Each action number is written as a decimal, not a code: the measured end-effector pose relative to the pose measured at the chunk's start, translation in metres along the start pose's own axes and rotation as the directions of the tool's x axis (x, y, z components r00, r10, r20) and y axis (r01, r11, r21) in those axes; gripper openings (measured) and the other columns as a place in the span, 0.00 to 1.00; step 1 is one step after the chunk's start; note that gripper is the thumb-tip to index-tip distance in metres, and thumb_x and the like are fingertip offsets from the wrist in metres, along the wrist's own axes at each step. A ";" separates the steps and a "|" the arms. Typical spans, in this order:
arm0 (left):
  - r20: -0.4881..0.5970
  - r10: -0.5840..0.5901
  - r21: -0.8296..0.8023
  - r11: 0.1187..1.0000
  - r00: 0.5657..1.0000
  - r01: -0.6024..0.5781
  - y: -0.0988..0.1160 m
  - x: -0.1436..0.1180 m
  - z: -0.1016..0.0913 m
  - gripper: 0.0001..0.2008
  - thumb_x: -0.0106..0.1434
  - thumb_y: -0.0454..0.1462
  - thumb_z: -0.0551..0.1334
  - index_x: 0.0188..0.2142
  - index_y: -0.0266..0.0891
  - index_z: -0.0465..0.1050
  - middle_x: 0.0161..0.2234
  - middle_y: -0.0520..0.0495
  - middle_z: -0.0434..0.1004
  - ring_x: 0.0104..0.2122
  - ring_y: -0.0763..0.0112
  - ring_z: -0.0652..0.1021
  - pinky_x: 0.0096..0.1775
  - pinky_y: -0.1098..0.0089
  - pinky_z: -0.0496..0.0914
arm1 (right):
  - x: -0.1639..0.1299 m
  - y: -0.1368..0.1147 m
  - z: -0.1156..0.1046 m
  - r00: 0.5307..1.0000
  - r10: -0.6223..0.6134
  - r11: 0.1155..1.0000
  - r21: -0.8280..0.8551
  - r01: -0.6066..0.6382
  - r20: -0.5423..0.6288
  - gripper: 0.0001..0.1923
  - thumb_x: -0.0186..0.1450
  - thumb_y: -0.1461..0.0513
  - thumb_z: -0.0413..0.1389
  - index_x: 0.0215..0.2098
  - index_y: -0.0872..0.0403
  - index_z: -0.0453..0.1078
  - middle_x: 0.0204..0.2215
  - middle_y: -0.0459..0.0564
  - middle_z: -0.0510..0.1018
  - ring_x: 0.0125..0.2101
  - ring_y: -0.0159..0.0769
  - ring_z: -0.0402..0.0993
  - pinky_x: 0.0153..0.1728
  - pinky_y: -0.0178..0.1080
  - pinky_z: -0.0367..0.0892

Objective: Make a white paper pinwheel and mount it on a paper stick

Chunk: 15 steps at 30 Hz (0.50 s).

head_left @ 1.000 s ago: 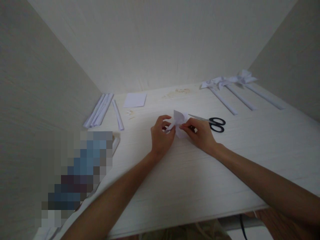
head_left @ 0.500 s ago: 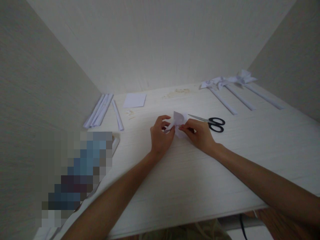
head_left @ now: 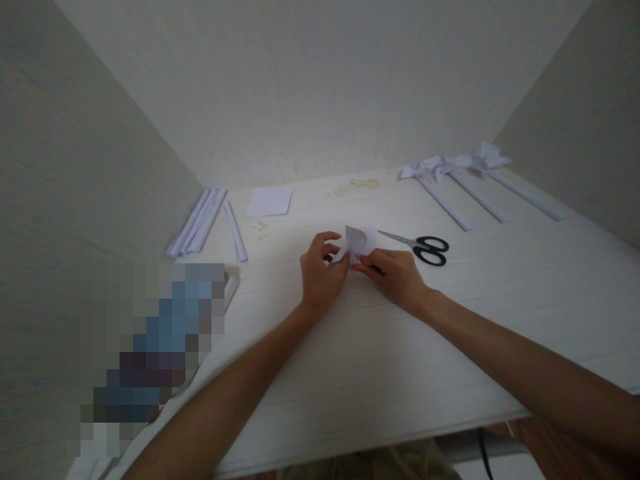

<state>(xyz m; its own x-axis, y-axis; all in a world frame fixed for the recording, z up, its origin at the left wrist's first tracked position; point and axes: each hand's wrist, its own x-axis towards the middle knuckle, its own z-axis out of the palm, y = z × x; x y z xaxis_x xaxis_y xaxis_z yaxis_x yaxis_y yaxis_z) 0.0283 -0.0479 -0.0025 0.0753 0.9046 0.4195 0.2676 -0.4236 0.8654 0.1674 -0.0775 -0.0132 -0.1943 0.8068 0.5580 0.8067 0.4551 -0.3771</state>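
While the left hand (head_left: pixel 323 277) steadies the white paper piece (head_left: pixel 361 239) from its left side, the right hand (head_left: pixel 395 273) works at its gathered middle. The piece is located between the two hands, over the centre of the surface (head_left: pixel 310 387); whether it touches the surface or is held just above, I cannot tell. Left fingers: curled, with a gap under the arched forefinger, the thumb side gripping the narrow part of the paper, presumably so that the folds do not spread. Right fingers: drawn to a narrow pinch at the lower edge of the gather; whether they also take in a thin tie cannot be determined from where I stand. The upper flaps stand free of both hands, which probably prevents creasing. The scissors (head_left: pixel 430 250) lie just beyond the right hand, handles to the right, likely for ready access. Three paper-headed sticks (head_left: pixel 479 195) are laid side by side at the far right, apparently spaced to protect the heads. At the far left are a bundle of paper rolls (head_left: pixel 203 223), a single roll (head_left: pixel 236 230) and a flat paper square (head_left: pixel 269 201), seemingly grouped as stock. Small pale scraps (head_left: pixel 259 227) lie near the square.
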 end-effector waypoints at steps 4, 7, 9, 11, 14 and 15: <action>-0.007 0.007 0.010 1.000 1.000 -0.007 0.000 0.000 0.000 0.13 0.46 0.30 0.61 0.34 0.39 0.64 0.19 0.58 0.68 0.19 0.78 0.71 0.21 0.78 0.63 | 0.000 0.000 0.000 0.999 -0.031 0.999 0.039 0.032 -0.016 0.13 0.61 0.58 0.49 0.24 0.54 0.71 0.21 0.50 0.73 0.21 0.30 0.65 0.22 0.32 0.55; -0.011 0.005 0.013 1.000 1.000 -0.005 -0.002 0.000 0.000 0.14 0.46 0.30 0.60 0.34 0.39 0.64 0.19 0.57 0.68 0.19 0.78 0.71 0.22 0.77 0.63 | 0.000 0.001 0.001 0.999 -0.024 0.998 0.056 0.025 -0.027 0.13 0.61 0.58 0.50 0.22 0.55 0.70 0.19 0.49 0.73 0.19 0.29 0.64 0.21 0.32 0.55; -0.005 -0.001 0.014 1.000 1.000 0.001 -0.003 0.000 0.000 0.14 0.46 0.30 0.60 0.34 0.39 0.64 0.19 0.57 0.69 0.20 0.78 0.71 0.22 0.77 0.63 | -0.001 0.001 0.001 1.000 -0.003 0.999 0.033 0.004 -0.029 0.15 0.60 0.56 0.51 0.20 0.55 0.69 0.17 0.48 0.71 0.17 0.29 0.63 0.20 0.32 0.54; 0.000 -0.002 0.014 1.000 1.000 0.002 -0.002 0.000 0.000 0.14 0.46 0.30 0.60 0.34 0.39 0.64 0.19 0.57 0.68 0.20 0.77 0.71 0.22 0.77 0.63 | 0.000 0.001 0.001 0.999 0.010 1.000 0.022 -0.009 -0.042 0.16 0.59 0.55 0.52 0.18 0.55 0.68 0.16 0.47 0.71 0.17 0.29 0.63 0.20 0.32 0.54; 0.005 0.004 0.008 1.000 1.000 -0.004 -0.001 0.000 0.000 0.13 0.46 0.30 0.61 0.34 0.39 0.64 0.19 0.57 0.68 0.19 0.78 0.70 0.22 0.77 0.62 | 0.001 0.001 -0.001 0.997 0.004 0.998 0.058 0.001 -0.081 0.14 0.59 0.56 0.53 0.19 0.55 0.68 0.16 0.47 0.71 0.17 0.29 0.63 0.20 0.32 0.55; 0.011 0.004 0.003 1.000 1.000 -0.004 -0.001 -0.001 0.000 0.13 0.46 0.31 0.61 0.34 0.39 0.64 0.19 0.57 0.68 0.19 0.78 0.70 0.22 0.77 0.62 | 0.001 0.001 -0.001 0.996 0.004 0.997 0.082 0.004 -0.094 0.13 0.59 0.57 0.53 0.19 0.55 0.68 0.17 0.47 0.71 0.17 0.29 0.64 0.20 0.32 0.56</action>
<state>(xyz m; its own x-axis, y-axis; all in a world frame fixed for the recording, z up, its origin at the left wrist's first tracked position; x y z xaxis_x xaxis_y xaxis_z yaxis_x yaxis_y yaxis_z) 0.0278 -0.0482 -0.0034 0.0868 0.9034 0.4199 0.2698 -0.4271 0.8630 0.1687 -0.0765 -0.0117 -0.1378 0.7696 0.6234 0.7575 0.4874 -0.4343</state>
